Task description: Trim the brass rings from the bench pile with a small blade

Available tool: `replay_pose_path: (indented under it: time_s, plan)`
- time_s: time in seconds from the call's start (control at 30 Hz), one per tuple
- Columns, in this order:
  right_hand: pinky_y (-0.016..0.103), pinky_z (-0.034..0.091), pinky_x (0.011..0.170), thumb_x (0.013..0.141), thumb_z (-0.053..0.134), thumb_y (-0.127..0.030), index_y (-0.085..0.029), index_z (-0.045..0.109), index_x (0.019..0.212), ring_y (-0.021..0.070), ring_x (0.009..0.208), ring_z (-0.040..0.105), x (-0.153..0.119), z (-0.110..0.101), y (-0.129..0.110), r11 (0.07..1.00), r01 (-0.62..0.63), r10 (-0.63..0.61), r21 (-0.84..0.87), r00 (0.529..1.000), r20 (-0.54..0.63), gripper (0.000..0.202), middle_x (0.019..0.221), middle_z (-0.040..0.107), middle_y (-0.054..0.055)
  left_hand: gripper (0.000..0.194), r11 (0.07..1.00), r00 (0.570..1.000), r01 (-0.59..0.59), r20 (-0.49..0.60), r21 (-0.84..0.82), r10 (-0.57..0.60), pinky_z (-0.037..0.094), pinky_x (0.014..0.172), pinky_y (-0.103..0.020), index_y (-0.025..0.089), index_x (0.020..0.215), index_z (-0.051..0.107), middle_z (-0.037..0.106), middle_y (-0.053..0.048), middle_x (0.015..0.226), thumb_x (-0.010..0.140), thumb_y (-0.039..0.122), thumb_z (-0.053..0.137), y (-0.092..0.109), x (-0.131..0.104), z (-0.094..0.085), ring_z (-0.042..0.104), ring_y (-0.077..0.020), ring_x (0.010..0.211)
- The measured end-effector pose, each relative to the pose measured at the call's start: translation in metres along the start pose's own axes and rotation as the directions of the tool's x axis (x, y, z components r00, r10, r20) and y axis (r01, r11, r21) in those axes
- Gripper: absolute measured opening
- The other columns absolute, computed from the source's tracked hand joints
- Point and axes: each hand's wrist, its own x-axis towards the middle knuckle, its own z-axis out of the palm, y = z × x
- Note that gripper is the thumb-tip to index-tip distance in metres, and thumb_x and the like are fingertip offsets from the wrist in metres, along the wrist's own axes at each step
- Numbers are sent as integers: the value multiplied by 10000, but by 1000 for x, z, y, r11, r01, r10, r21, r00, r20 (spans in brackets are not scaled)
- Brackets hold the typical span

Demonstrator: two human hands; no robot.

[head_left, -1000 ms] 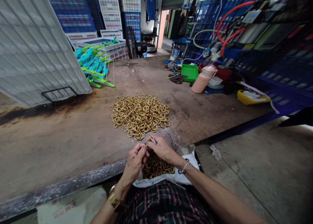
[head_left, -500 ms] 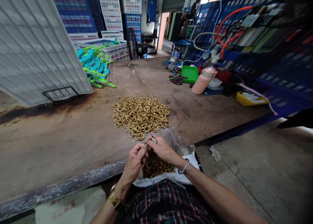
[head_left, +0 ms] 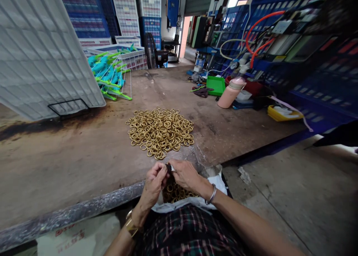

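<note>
A heap of gold-coloured rings (head_left: 160, 131) lies on the brown table, just beyond my hands. My left hand (head_left: 155, 179) is closed in a pinch at the near table edge; what its fingertips hold is too small to name. Close against it, my right hand (head_left: 184, 174) has curled fingers, with a small pale piece showing near the fingertips; I cannot make out what it is. Below both hands, more gold rings (head_left: 179, 193) lie in a white bag (head_left: 195, 203) at my lap, partly hidden by my right hand.
A white ribbed panel (head_left: 50, 54) stands at the left, beside turquoise and green plastic pieces (head_left: 109, 75). Toward the right are a green tray (head_left: 216, 86), a pink bottle (head_left: 231, 94) and a yellow container (head_left: 283, 113). A fan (head_left: 151, 51) stands beyond the table.
My right hand has turned and dropped slightly, its fingers now curled down beside my left fingertips. The pointed metal piece seen in it earlier is hidden. My left hand has hardly moved.
</note>
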Motion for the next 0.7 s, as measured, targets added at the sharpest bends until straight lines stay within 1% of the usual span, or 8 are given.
replay_pose_path:
  time_s: [0.13,0.23,0.27,0.33,0.4,0.47,0.6,0.7]
  plan:
    - [246,258,554,751,384,-98,-158,549,897,129,589,471,2,-2,3,999,-29,30,-16,997,72,228,716,595,39,311,998,999,-34,8,57,34,220,378,-161,175,683,462,407,77,507,758,462,557,4,-5,1,297,-32,392]
    - [247,260,540,772,379,-114,-151,549,937,138,586,493,5,-1,11,995,-80,86,-58,990,109,241,697,607,44,304,998,998,-31,56,51,29,222,373,-163,169,674,479,423,71,502,760,448,564,10,-12,4,308,-30,385]
    - [247,263,540,776,380,-119,-150,548,952,141,591,504,7,-1,13,992,-104,111,-77,989,100,245,702,614,47,295,1000,997,-22,75,20,20,226,370,-165,169,680,483,442,66,511,763,440,564,12,-14,6,313,-31,381]
    - [245,280,557,782,387,-124,-156,535,1005,148,619,531,11,0,16,986,-139,143,-92,989,44,270,732,628,49,285,996,996,6,86,-85,1,237,361,-168,169,685,483,479,54,541,768,430,561,15,-16,8,322,-32,378]
    - [238,305,592,787,396,-124,-169,517,1045,153,681,558,17,2,15,985,-157,155,-71,988,-24,289,783,638,50,287,976,998,44,53,-212,-33,245,356,-166,167,681,473,511,41,589,766,425,563,16,-15,7,337,-33,388]
    - [233,325,631,790,407,-124,-182,505,1053,155,757,572,23,4,13,986,-161,158,-49,985,-70,286,858,641,55,285,951,997,76,-3,-301,-80,247,356,-158,162,686,469,537,28,639,755,416,578,15,-12,5,359,-32,406]
    - [233,342,675,809,444,-174,-202,491,1050,163,860,575,36,8,5,990,-134,131,-32,988,-83,247,982,624,56,270,927,990,82,-79,-367,-119,258,361,-152,166,718,464,562,22,665,736,398,602,16,-8,-2,393,-33,412]
    - [242,343,679,839,459,-268,-208,497,1016,173,884,577,42,10,0,987,-157,154,-34,986,-70,191,986,624,59,249,903,986,102,-77,-418,-147,268,359,-154,194,857,492,555,39,629,726,371,607,19,-7,-6,407,-47,402]
